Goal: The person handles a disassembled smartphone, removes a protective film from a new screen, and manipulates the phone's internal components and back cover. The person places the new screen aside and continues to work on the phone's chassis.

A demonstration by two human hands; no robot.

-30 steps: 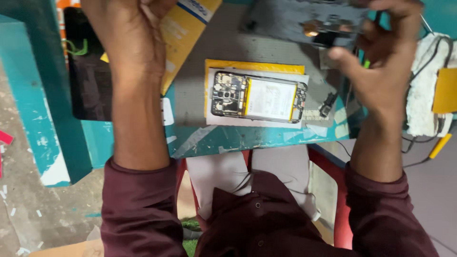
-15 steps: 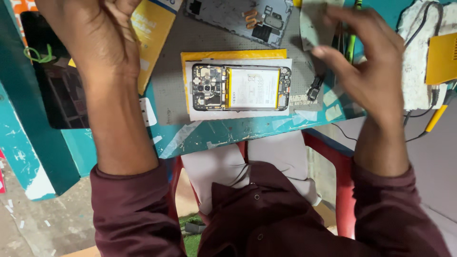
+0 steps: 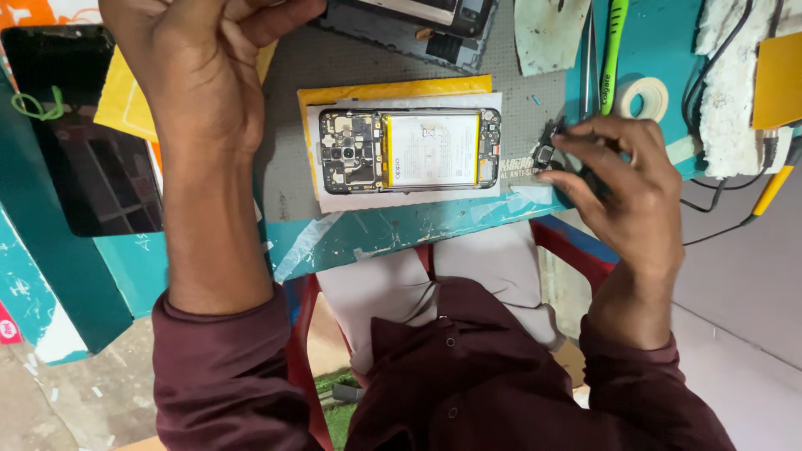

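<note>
An opened phone point(image 3: 409, 150) lies flat on white paper over a yellow envelope point(image 3: 393, 90), its circuit board and white battery showing. My right hand point(image 3: 631, 179) is at the teal table's front edge, right of the phone, with thumb and fingertips pinched on a small black part point(image 3: 551, 153). My left hand point(image 3: 200, 75) is raised over the table's left side, curled into a fist, and nothing shows inside it. A grey phone back frame point(image 3: 418, 25) lies at the far edge beyond the open phone.
A dark screen panel point(image 3: 75, 142) with a green band lies at left. A green toothbrush point(image 3: 614, 50), metal tweezers point(image 3: 586, 42), a tape roll point(image 3: 643, 96), a white cloth point(image 3: 735, 75), a yellow pad point(image 3: 777, 79) and black cables point(image 3: 710, 209) crowd the right. A red chair point(image 3: 576, 250) is under me.
My right hand no longer holds the grey phone frame, which now lies at the far edge. It has dropped to the front edge and pinched the small black part. The left fist stays raised.
</note>
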